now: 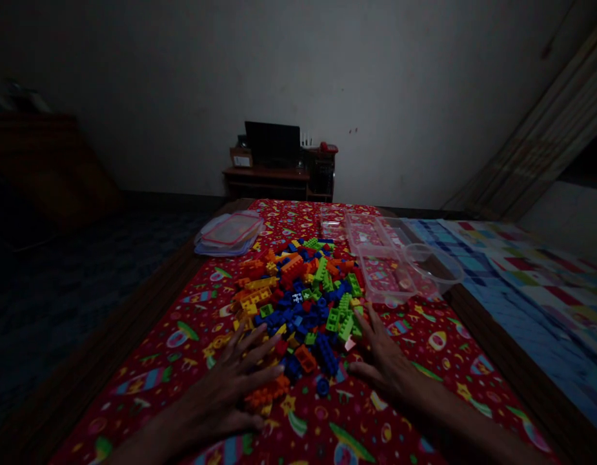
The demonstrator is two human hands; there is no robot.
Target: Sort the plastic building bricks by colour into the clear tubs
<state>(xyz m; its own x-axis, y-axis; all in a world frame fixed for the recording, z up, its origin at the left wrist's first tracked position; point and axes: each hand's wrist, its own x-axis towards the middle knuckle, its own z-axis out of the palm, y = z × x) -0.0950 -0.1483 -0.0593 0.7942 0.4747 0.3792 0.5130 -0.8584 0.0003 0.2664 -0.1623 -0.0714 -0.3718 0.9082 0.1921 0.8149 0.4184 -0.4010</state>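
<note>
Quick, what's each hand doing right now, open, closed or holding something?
Left hand: open, flat, fingers spread on the near edge of the brick pile, holding nothing.
Right hand: open, flat at the pile's right edge, holding nothing.

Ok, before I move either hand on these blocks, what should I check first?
1. Hands free: left hand and right hand lie flat, fingers spread, gripping nothing: ok.
2. Block pile in reach: it lies at both hands' fingertips: ok.
3. Clear containers uncovered: tops open, right of the pile: ok.
4. Containers empty: cannot tell in this dim light.
5. Lids out of the way: stacked left of the pile, apart from it: ok.
6. Lighting: room very dim: not ok.
</note>
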